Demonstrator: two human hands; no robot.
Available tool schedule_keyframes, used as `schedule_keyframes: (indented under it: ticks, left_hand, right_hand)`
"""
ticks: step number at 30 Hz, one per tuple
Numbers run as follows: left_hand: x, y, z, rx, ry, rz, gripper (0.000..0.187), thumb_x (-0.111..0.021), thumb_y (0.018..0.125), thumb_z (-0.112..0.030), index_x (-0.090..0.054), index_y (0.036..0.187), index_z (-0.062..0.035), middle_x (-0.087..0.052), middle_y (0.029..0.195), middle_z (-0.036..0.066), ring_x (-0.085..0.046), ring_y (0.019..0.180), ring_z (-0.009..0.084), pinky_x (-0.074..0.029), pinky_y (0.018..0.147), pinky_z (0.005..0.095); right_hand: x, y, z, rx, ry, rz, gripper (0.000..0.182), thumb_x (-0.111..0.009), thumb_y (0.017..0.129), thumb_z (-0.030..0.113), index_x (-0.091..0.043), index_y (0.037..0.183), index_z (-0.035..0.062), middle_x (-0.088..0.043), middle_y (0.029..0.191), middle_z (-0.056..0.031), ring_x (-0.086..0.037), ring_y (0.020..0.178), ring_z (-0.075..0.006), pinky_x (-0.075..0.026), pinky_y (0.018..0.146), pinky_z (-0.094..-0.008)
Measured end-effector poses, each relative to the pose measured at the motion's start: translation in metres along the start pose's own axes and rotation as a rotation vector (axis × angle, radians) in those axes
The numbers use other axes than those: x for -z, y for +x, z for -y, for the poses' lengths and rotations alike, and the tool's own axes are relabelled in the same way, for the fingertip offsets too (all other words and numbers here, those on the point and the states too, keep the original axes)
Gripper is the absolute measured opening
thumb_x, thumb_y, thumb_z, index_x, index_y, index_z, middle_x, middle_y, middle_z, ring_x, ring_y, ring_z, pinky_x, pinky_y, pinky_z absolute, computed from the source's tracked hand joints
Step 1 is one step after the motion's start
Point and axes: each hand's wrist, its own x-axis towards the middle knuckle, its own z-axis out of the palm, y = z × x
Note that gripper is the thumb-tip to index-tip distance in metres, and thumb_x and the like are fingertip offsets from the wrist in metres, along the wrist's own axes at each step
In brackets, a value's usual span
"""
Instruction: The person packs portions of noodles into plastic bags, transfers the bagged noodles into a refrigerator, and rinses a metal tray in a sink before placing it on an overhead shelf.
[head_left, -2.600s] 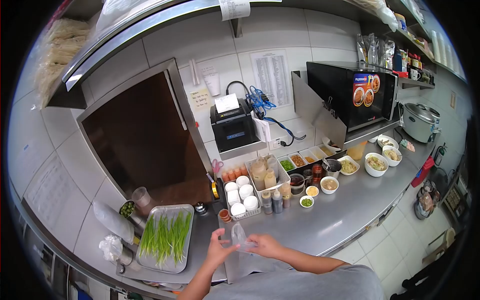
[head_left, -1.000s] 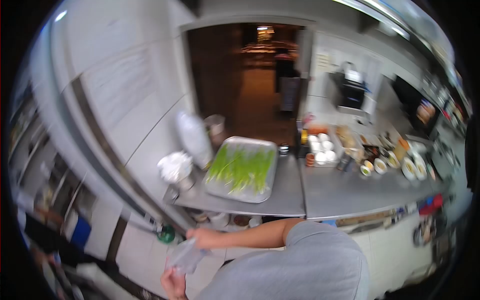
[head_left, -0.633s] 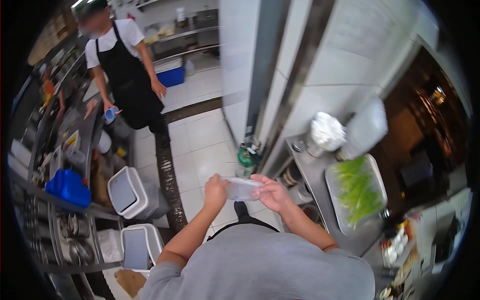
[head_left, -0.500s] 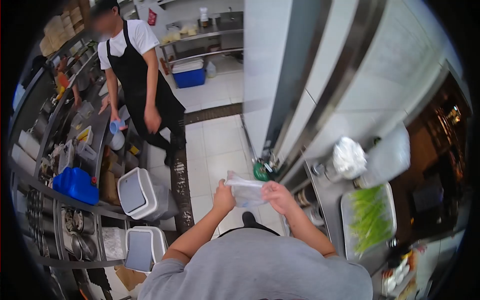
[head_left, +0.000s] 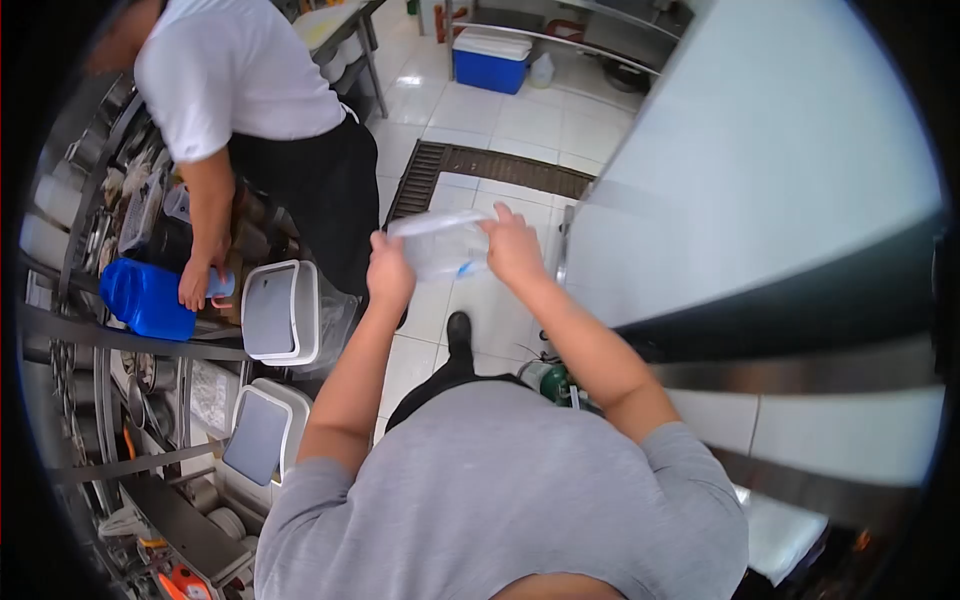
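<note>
In the head view, the left hand [head_left: 391,272] and right hand [head_left: 514,250], fingers closed on opposite edges, hold a limp clear plastic bag [head_left: 440,250] spread between them above a white tiled floor [head_left: 497,325]; at left, a white-shirted co-worker [head_left: 240,80] has one hand at a light-blue cup [head_left: 222,286] near a blue plastic jerrycan [head_left: 148,300]

I list, between left hand [head_left: 391,272] and right hand [head_left: 514,250]: plastic bag [head_left: 438,248]. To their left: nearer bin [head_left: 258,440], farther bin [head_left: 270,312] behind it, co-worker [head_left: 240,85] beyond, canister [head_left: 150,300] left of the farther bin. Floor [head_left: 500,310], far side: drain grate [head_left: 512,168], cooler box [head_left: 490,66] behind it. Floor, near right: cylinder [head_left: 550,380].
</note>
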Motion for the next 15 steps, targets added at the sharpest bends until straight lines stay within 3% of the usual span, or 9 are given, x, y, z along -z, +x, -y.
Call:
schedule_keyframes:
  ticks: [2,5,7,8,11,12,14,15]
  left_hand:
    - [-0.016,0.046,-0.002,0.080,0.052,0.046,0.029,-0.052,0.075,-0.001,-0.060,0.102,-0.0022,-0.043,0.113,0.021,-0.056,0.087,0.0420,-0.048,0.077,0.0455]
    - [-0.036,0.121,-0.032,0.095,0.028,0.193,0.033,-0.053,0.073,-0.001,-0.059,0.106,-0.0027,-0.039,0.120,0.022,-0.055,0.092,0.0414,-0.048,0.081,0.0438]
    - [-0.055,0.166,-0.056,0.049,0.053,0.411,0.034,-0.055,0.071,-0.002,-0.060,0.105,-0.0032,-0.038,0.125,0.023,-0.054,0.097,0.0404,-0.048,0.083,0.0432]
    - [-0.077,0.180,-0.064,-0.138,0.083,0.394,0.036,-0.055,0.069,-0.001,-0.061,0.105,-0.0042,-0.036,0.129,0.022,-0.053,0.098,0.0391,-0.048,0.081,0.0436]
    - [-0.114,0.236,-0.102,-0.579,0.088,0.546,0.047,-0.057,0.065,0.000,-0.060,0.111,-0.0093,-0.037,0.131,0.018,-0.045,0.111,0.0366,-0.044,0.087,0.0444]
    - [-0.128,0.256,-0.112,-0.634,0.049,0.508,0.051,-0.057,0.063,0.001,-0.057,0.114,-0.0072,-0.040,0.128,0.019,-0.049,0.106,0.0377,-0.045,0.083,0.0453]
    - [-0.161,0.313,-0.127,-0.492,-0.025,0.555,0.052,-0.057,0.063,0.002,-0.054,0.115,-0.0049,-0.040,0.127,0.020,-0.053,0.100,0.0387,-0.047,0.080,0.0451]
    - [-0.177,0.350,-0.133,-0.405,-0.065,0.574,0.053,-0.057,0.063,0.002,-0.053,0.115,-0.0038,-0.040,0.127,0.020,-0.055,0.097,0.0393,-0.047,0.079,0.0450]
  right_hand:
    - [0.002,0.050,-0.013,0.056,-0.043,0.020,0.033,-0.052,0.070,-0.001,-0.062,0.101,0.0077,-0.049,0.121,-0.0195,-0.054,0.099,-0.0354,-0.047,0.080,-0.0452]
    - [-0.016,0.106,-0.071,-0.134,-0.042,0.246,0.025,-0.053,0.073,0.005,-0.061,0.097,0.0097,-0.050,0.118,-0.0185,-0.056,0.093,-0.0335,-0.047,0.073,-0.0436]
    - [-0.031,0.126,-0.109,-0.225,-0.192,0.096,0.023,-0.053,0.074,0.006,-0.061,0.095,0.0102,-0.053,0.110,-0.0168,-0.057,0.089,-0.0328,-0.048,0.071,-0.0441]
    - [-0.033,0.138,-0.128,-0.269,-0.271,0.011,0.022,-0.053,0.074,0.006,-0.061,0.094,0.0104,-0.054,0.105,-0.0160,-0.057,0.087,-0.0325,-0.048,0.071,-0.0443]
    - [-0.023,0.167,-0.179,-0.430,-0.226,0.050,0.021,-0.053,0.074,0.005,-0.061,0.092,0.0109,-0.055,0.099,-0.0142,-0.058,0.087,-0.0328,-0.048,0.072,-0.0450]
    - [-0.017,0.176,-0.199,-0.411,-0.200,0.050,0.021,-0.053,0.074,0.005,-0.062,0.093,0.0111,-0.054,0.100,-0.0141,-0.057,0.087,-0.0329,-0.047,0.072,-0.0449]
    - [-0.012,0.206,-0.241,-0.356,-0.150,0.035,0.022,-0.053,0.075,0.005,-0.063,0.094,0.0116,-0.054,0.101,-0.0139,-0.057,0.086,-0.0333,-0.047,0.072,-0.0447]
    - [-0.015,0.235,-0.259,-0.416,-0.133,0.057,0.026,-0.054,0.074,0.005,-0.063,0.097,0.0132,-0.051,0.110,-0.0157,-0.056,0.091,-0.0354,-0.047,0.077,-0.0436]
